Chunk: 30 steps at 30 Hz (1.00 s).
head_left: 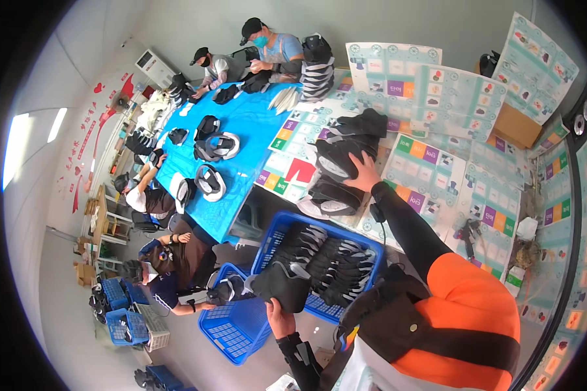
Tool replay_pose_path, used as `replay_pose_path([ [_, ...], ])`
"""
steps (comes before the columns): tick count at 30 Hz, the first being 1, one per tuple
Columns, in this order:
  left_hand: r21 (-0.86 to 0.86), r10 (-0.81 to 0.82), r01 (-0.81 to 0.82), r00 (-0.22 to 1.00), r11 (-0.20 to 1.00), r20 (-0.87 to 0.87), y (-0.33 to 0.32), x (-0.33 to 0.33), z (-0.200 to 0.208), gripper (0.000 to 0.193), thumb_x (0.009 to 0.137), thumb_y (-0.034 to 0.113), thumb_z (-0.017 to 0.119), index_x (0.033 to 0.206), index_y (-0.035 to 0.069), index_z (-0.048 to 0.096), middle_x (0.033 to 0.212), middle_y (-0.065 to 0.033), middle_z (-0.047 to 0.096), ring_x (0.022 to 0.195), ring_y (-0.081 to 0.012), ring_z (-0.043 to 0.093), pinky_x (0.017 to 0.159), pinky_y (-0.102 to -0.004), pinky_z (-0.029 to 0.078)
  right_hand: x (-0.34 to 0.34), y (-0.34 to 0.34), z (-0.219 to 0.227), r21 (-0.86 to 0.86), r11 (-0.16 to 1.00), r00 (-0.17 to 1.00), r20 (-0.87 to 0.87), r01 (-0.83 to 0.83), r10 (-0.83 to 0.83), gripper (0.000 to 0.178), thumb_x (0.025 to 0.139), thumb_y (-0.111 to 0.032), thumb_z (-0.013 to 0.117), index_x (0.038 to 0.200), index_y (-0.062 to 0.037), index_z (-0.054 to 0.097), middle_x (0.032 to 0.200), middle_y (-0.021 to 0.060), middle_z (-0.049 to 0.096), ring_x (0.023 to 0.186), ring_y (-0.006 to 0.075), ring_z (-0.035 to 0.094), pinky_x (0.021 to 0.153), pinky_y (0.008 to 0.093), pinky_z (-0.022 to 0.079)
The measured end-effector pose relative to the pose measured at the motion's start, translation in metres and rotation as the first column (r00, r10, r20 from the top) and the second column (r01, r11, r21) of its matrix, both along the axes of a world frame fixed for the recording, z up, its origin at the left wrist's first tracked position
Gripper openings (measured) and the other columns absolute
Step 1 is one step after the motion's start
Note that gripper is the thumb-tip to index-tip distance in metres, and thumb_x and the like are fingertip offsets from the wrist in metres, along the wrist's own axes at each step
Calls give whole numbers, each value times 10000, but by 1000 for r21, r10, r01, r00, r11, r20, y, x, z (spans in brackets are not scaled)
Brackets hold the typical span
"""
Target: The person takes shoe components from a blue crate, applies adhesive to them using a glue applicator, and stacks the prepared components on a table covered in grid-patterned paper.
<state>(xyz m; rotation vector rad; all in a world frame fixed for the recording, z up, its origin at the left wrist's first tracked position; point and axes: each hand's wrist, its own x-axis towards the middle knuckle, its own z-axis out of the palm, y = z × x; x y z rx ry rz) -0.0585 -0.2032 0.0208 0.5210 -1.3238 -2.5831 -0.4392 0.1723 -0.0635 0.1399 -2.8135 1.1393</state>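
Observation:
At the lower middle, my left hand [280, 319] grips the edge of a black cap [282, 287], its thumb on the near side and the other fingers mostly hidden. The cap hangs over the gap between two blue baskets. My right arm reaches up to the table, where my right hand [364, 174] lies with spread fingers on a pile of black and grey caps [336, 156]. Beneath the held cap, the larger blue basket [265, 244] contains rows of nested black caps [338, 264] with grey edges.
A second blue basket [231, 332] stands left of the first; a seated co-worker [166, 267] reaches to dark pieces at its rim. Other people sit around the blue-covered table [244, 169], which bears several caps. Printed boards [430, 163] cover the right side. A tall cap stack [316, 75] stands beyond.

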Motion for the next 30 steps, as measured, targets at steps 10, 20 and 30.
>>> replay_pose_path([
  [10,699,-352,187,931,691,99,128,-86,11,207,1043,247,635,1080,52,694,999,-65,748,921,-187,701,915,-354,557,243,-19,123,-129,840,850,-95,-527,518,1135,774,-395,890,1642,-137,207,1606,224,298,1390,417,478,1091,443,474],
  [20,-423,-764,747,622,513,172,221,-88,18,369,966,278,725,1236,49,620,1052,-91,692,874,-211,677,807,-332,552,313,78,109,88,972,947,-261,219,-189,507,858,-24,616,1355,-122,602,1111,177,663,904,419,674,747,493,559],
  [30,-778,-687,379,721,501,-91,261,-95,-18,203,906,98,757,1084,6,720,1045,-117,682,945,-248,698,774,-329,575,333,121,109,-184,980,985,-136,79,-105,213,825,-19,773,1019,-2,688,980,121,684,768,251,677,686,334,542],
])
